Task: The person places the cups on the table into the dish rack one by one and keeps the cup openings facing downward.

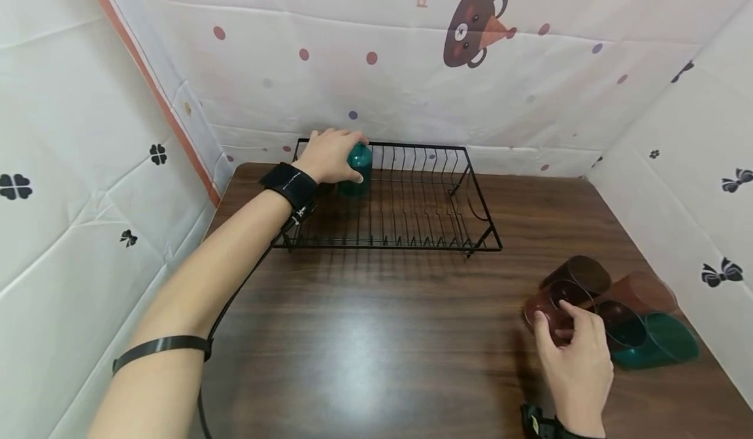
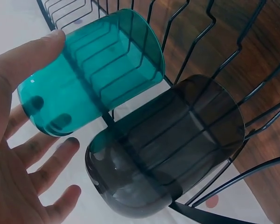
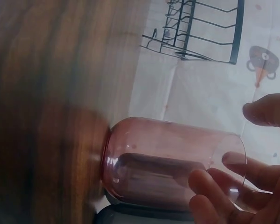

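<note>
My left hand (image 1: 332, 155) holds a teal see-through cup (image 2: 107, 60) by its base, thumb on one side and fingertips on the other. The cup is upside down in a black wire dish rack (image 1: 406, 246). Beside it in the left wrist view stands a smoky grey cup (image 2: 163, 149), also inverted; my hand mostly hides it in the head view. My right hand (image 1: 579, 364) is at the rim of an upright pink cup (image 3: 163, 135). Its fingers are spread near the rim, and the thumb stands apart from the cup in the right wrist view.
Around the pink cup stand a dark brown cup (image 1: 579, 272), a reddish cup (image 1: 644, 292), another dark cup (image 1: 623, 328) and a teal cup (image 1: 667, 344). Patterned white sheets (image 1: 376, 86) wall the wooden table (image 1: 365, 334). A black cable (image 1: 235, 289) runs along my left arm.
</note>
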Motion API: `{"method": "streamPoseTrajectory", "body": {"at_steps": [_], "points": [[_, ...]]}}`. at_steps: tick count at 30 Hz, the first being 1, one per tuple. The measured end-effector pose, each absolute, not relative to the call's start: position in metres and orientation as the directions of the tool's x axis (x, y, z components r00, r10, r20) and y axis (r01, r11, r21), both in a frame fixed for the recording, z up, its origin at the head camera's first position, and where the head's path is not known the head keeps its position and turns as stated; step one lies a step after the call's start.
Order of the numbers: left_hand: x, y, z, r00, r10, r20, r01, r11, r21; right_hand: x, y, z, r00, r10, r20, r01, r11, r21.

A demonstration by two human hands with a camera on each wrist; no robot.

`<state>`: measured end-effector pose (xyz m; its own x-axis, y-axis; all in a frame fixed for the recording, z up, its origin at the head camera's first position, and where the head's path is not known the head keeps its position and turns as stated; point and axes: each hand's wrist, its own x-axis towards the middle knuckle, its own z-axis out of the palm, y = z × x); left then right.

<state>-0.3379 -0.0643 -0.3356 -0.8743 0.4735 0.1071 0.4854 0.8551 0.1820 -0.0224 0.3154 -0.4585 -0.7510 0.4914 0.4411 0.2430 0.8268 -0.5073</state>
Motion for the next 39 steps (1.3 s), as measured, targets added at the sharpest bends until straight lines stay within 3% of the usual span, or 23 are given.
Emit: {"method": "streamPoseTrajectory", "body": {"at_steps": [39], "points": [[-0.351, -0.067, -0.349, -0.892, 0.449, 0.054, 0.452, 0.878, 0.156, -0.025, 0.317, -0.456, -0.766, 0.495, 0.411, 0.281, 0.832, -0.478]]}}
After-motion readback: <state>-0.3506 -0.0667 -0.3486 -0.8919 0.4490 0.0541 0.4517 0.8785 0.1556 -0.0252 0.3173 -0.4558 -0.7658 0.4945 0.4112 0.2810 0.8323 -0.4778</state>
